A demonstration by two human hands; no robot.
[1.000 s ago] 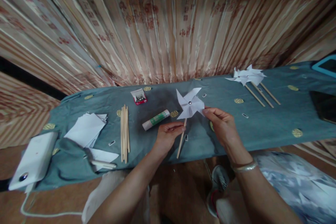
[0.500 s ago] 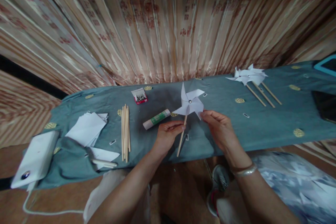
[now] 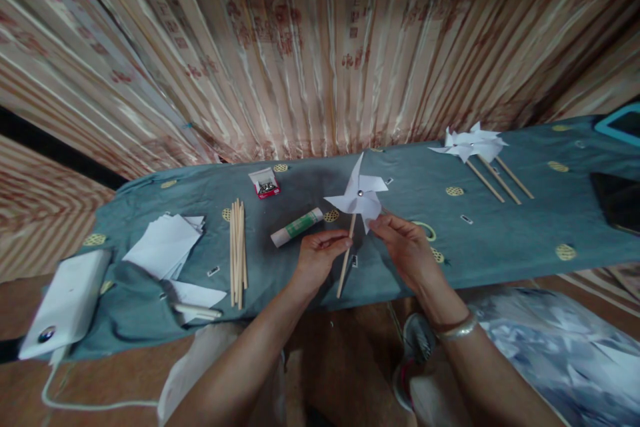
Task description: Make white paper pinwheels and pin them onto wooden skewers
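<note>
Pinwheel in hand: the white paper pinwheel [image 3: 359,204] lies just beyond and between the two hands, above the cloth-covered surface [image 3: 510,247]; from the right hand, it is leftward and a little away.
Stick's long axis: the wooden stick [image 3: 343,275] runs away from the body, its far end leaning slightly right and meeting the wheel.
Left hand [image 3: 323,257]: closed around the stick between thumb and fingers, below the blades.
Right hand [image 3: 406,247]: thumb and forefinger drawn together at the lowest blade, touching it; pinching or only pushing, I cannot tell. It is the nearer hand to that blade.
Since half a second ago: the wheel has turned clockwise, and the right hand has come inward with the low blade; the left hand has hardly shifted.
Beside the left hand: glue stick [image 3: 297,227], apart from the pinwheel.
</note>
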